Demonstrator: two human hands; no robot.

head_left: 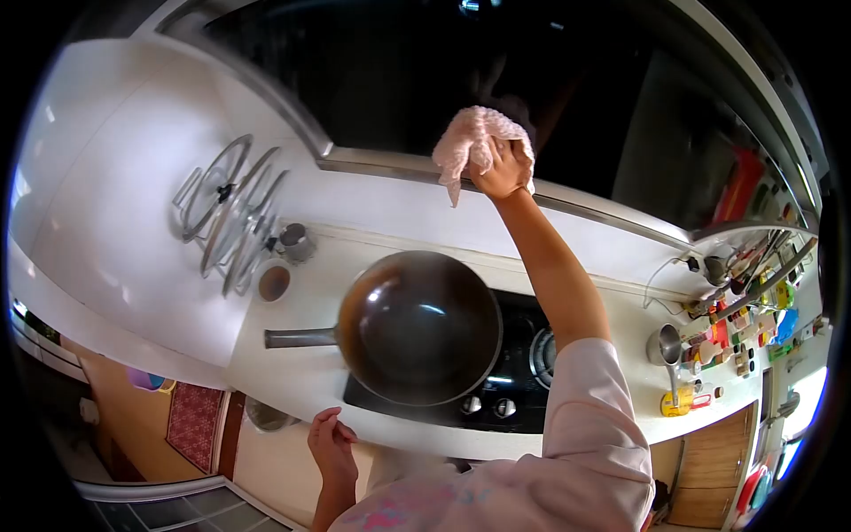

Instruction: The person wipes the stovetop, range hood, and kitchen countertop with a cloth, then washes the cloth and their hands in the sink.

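My right hand (505, 167) is raised and presses a pale pink cloth (464, 147) against the lower edge of the dark, glossy range hood (399, 97). Part of the cloth hangs down below the fingers. Low in front of my body, my left hand (332, 443) is held near the counter's front edge, its fingers loosely bent and apart from the thumb, with nothing visible in it. A large wok (421, 328) sits on the black gas stove (510, 395) beneath my right arm, its handle pointing left.
Several glass lids (239, 213) stand in a rack by the left wall, near a metal cup (295, 241) and a brown round container (275, 283). Seasoning bottles (722, 341) and a metal ladle (667, 350) crowd the right side. A red mat (193, 424) lies on the floor.
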